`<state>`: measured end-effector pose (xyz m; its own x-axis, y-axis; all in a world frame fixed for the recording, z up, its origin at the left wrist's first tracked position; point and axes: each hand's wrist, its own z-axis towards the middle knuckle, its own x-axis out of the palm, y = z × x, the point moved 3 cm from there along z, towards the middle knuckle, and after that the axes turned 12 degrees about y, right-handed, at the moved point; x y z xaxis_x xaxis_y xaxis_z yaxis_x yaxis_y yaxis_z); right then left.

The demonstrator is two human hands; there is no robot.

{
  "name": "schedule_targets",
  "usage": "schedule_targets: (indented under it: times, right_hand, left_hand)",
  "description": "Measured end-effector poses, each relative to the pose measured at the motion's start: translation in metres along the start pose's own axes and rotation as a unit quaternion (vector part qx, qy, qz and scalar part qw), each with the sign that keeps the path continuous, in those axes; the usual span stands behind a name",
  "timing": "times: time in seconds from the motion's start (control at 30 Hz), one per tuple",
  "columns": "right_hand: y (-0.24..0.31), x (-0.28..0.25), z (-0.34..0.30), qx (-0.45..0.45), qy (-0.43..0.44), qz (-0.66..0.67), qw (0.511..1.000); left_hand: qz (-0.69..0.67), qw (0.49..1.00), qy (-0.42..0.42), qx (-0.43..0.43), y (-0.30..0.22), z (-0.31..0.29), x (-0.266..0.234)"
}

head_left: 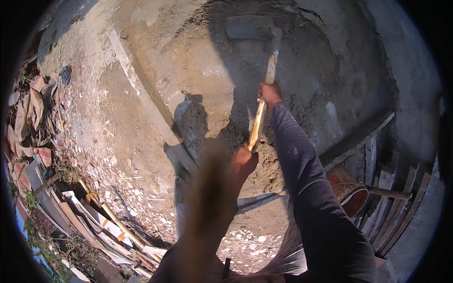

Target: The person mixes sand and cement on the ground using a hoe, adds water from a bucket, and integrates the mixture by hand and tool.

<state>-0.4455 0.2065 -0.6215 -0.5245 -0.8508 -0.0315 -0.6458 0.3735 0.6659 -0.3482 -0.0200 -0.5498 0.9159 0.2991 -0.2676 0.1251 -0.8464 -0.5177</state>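
Both my hands are wrapped round the pale wooden handle of a hoe (257,123). My right hand (270,94) grips it farther up, nearer the blade. Lower down the shaft, my left hand (244,160) is closed around it. The broad metal blade (248,27) rests at the far side on wet grey-brown mortar (207,70), partly in shadow. A crumbly heap of the mix (266,172) lies just beyond my feet, beside the handle's lower part. A blurred brown shape close to the camera hides much of my left forearm.
Long boards (141,89) border the mortar on the left, and another plank (361,139) on the right. A rusty bucket (347,188) lies near my right arm, by stacked wood strips (401,203). Scrap boards (94,217) and old sacks (29,113) lie at the left.
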Motion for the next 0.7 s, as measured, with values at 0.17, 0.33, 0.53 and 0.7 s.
schedule_targets:
  times: [0.17, 0.33, 0.53, 0.7]
  right_hand:
    - [-0.126, -0.026, 0.0, 0.157, -0.045, 0.001, 0.987]
    - [-0.305, -0.05, -0.203, 0.207, -0.074, -0.052, 0.974]
    - [-0.209, -0.033, -0.42, 0.234, -0.072, 0.191, 0.951]
    - [-0.225, -0.13, -0.368, 0.151, -0.181, 0.251, 0.939]
  left_hand:
    - [-0.034, 0.986, 0.117, -0.112, 0.044, -0.015, 0.082]
    - [0.007, 0.951, 0.259, -0.166, 0.099, -0.209, 0.165]
    - [0.157, 0.887, 0.366, -0.235, 0.08, -0.346, 0.15]
    - [0.171, 0.918, 0.323, -0.151, 0.03, -0.296, 0.181]
